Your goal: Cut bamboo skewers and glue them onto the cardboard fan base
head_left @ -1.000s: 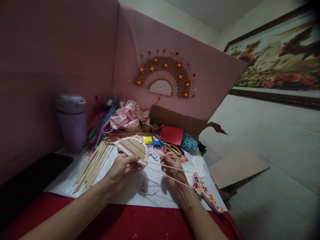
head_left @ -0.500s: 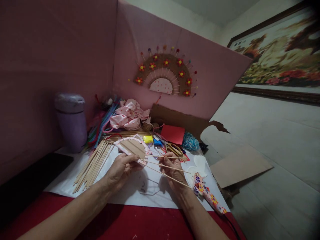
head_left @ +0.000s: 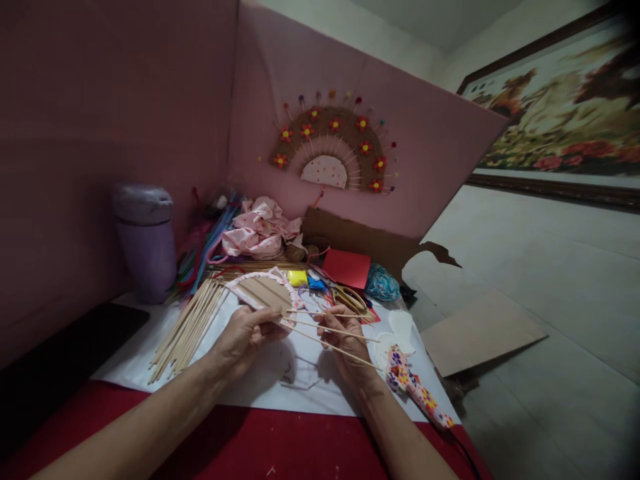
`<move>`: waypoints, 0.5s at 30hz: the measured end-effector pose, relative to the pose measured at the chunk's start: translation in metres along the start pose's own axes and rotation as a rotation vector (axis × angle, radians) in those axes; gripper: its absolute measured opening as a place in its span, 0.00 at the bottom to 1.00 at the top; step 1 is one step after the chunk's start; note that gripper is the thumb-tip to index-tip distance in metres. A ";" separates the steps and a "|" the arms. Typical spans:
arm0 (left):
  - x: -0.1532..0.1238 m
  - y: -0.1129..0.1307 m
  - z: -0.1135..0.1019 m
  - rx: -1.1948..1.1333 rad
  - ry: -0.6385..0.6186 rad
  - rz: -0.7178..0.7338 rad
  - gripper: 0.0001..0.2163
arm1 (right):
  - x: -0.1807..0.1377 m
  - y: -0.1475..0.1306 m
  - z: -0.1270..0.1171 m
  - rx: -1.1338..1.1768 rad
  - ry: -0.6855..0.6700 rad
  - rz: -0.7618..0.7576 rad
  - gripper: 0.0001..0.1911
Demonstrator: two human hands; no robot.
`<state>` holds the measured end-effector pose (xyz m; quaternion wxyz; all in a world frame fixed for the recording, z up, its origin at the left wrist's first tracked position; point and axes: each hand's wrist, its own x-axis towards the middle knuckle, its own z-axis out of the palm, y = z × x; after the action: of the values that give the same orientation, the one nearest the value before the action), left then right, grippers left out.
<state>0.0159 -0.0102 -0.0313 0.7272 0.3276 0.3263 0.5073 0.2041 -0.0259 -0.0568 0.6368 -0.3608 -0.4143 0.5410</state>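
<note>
My left hand (head_left: 250,331) is closed on the lower edge of a half-round cardboard piece (head_left: 265,291) with pink-and-white fabric wrapped round its rim. Three thin wooden sticks (head_left: 345,329) stick out from its right side, fanned apart. My right hand (head_left: 344,337) is closed with its fingertips at the upper sticks, pinching one of them; exactly which is hard to make out. A fabric-covered glue gun (head_left: 417,387) with a flower pattern lies just right of my right wrist, its nozzle toward a white round pad (head_left: 386,348). Left of my left hand lies a bundle of wooden sticks (head_left: 190,327).
Behind the hands lie gold-handled scissors (head_left: 350,300), red paper (head_left: 347,268), blue yarn (head_left: 383,283), yellow and blue packets and crumpled pink fabric (head_left: 263,230). A purple bin (head_left: 145,247) stands left. A flower-decorated half-round piece (head_left: 330,143) hangs on the pink board.
The view has shifted very slightly. Both hands keep their hold on the cardboard piece and the sticks, with hardly any movement.
</note>
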 end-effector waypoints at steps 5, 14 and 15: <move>0.002 -0.003 -0.002 0.017 0.007 0.011 0.10 | 0.002 0.003 -0.002 -0.030 0.005 -0.021 0.08; 0.003 -0.004 -0.003 0.038 0.032 0.022 0.11 | 0.002 0.004 -0.003 -0.105 -0.017 -0.054 0.07; 0.003 -0.004 -0.003 0.033 0.037 0.025 0.12 | 0.002 0.004 -0.003 -0.110 -0.019 -0.054 0.06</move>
<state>0.0166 -0.0077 -0.0367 0.7092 0.3342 0.3441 0.5167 0.2052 -0.0237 -0.0618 0.6265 -0.3787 -0.4589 0.5035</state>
